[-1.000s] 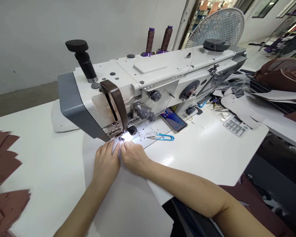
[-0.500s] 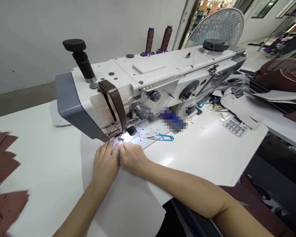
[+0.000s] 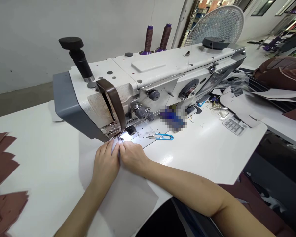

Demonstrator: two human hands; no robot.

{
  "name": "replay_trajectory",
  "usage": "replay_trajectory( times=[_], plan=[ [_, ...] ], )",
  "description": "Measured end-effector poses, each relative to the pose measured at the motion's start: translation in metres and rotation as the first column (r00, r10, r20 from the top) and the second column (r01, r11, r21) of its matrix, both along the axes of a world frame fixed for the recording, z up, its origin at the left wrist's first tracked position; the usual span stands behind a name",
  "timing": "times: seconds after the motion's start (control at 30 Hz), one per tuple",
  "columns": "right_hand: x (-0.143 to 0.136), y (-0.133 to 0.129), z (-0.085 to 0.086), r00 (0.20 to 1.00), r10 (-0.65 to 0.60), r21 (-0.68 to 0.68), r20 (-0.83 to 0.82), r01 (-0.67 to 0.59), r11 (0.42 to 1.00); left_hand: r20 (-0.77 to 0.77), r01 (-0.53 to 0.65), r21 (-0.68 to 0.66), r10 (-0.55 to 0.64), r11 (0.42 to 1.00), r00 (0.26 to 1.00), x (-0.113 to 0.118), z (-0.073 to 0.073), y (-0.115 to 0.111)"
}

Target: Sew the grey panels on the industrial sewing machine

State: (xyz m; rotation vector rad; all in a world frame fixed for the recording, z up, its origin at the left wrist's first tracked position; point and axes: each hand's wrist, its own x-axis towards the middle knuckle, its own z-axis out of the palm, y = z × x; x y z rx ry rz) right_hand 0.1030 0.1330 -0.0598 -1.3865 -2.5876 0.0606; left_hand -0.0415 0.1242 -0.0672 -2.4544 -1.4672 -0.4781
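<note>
A pale grey-white sheet of material runs from the lit needle area of a white sewing machine down over the table's front edge. My left hand presses on it just in front of the presser foot, fingers close together. Right beside it, my right hand has its fingers curled on the same material, thumb near the left hand's. Between the two hands the material is slightly raised. The fingertips are close to the needle area, which they partly hide.
Blue thread snips lie on the table right of the needle. Brown cut pieces are stacked at the left. Two brown thread cones and a white fan stand behind the machine. Scraps lie at the right.
The pale material has moved forward under the machine, and its lower right corner sits further up and left. Both hands keep nearly the same place. The view has shifted slightly.
</note>
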Motion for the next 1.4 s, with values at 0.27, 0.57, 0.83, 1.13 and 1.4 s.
replay_trajectory(
  times=[0.27,0.57,0.83,1.13,1.4],
  plan=[
    [0.000,0.001,0.000,1.000,-0.011,-0.004,0.007,0.011,1.000,-0.003,0.010,0.004,-0.010,1.000,1.000,0.000,0.000,0.000],
    [0.000,0.003,0.001,0.998,-0.053,-0.019,-0.021,0.053,0.998,0.008,0.020,-0.002,-0.020,1.000,1.000,0.000,-0.001,0.001],
    [0.000,0.002,0.008,0.974,-0.216,-0.193,-0.065,0.200,0.961,0.000,0.000,-0.021,0.000,1.000,1.000,-0.002,-0.002,0.005],
    [0.005,0.000,0.016,0.934,-0.350,-0.312,-0.075,0.311,0.898,0.020,0.048,-0.013,-0.048,0.999,0.999,-0.005,-0.006,0.005],
    [-0.001,0.000,0.005,0.944,-0.330,-0.190,0.017,0.327,0.926,0.039,0.016,-0.035,-0.015,0.999,0.999,-0.003,-0.006,0.007]
  ],
)
